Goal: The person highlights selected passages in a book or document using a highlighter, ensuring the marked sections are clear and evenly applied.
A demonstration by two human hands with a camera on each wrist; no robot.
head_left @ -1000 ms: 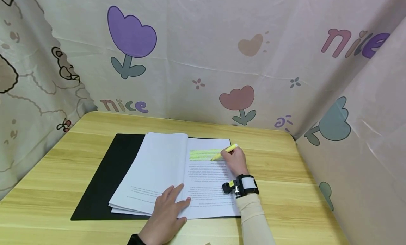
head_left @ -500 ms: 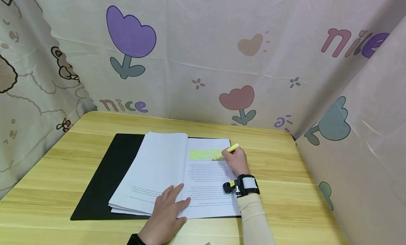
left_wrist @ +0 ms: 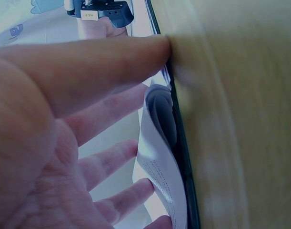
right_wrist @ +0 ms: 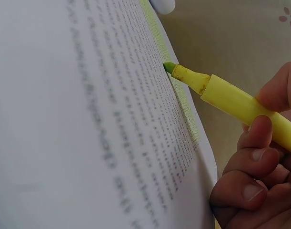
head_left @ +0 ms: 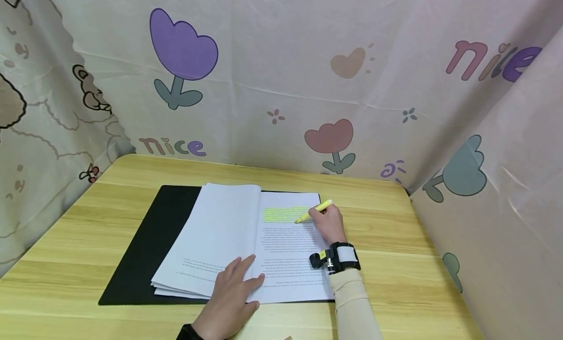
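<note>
My right hand (head_left: 329, 223) pinches a yellow highlighter (right_wrist: 235, 102) between thumb and fingers. Its green-tinted tip is right at the printed page (head_left: 286, 266), along the lower edge of a block of yellow-marked lines (head_left: 281, 215) near the top. My left hand (head_left: 230, 296) lies with fingers spread across the inner fold, partly on the turned-over sheets (head_left: 220, 232) and partly on the printed page. In the left wrist view, the curled sheets (left_wrist: 159, 157) bulge beside its straight fingers, and the thumb reaches the lower edge of the papers.
A black folder (head_left: 145, 252) lies open under the papers, its left side showing. The wooden table (head_left: 378, 208) extends around it. Patterned cloth (head_left: 264, 61) hangs behind and on both sides. A black band with a small camera (head_left: 336, 257) sits on the right wrist.
The highlighter and right hand have shifted slightly to the right along the lower edge of the marked lines. The left hand stays in place.
</note>
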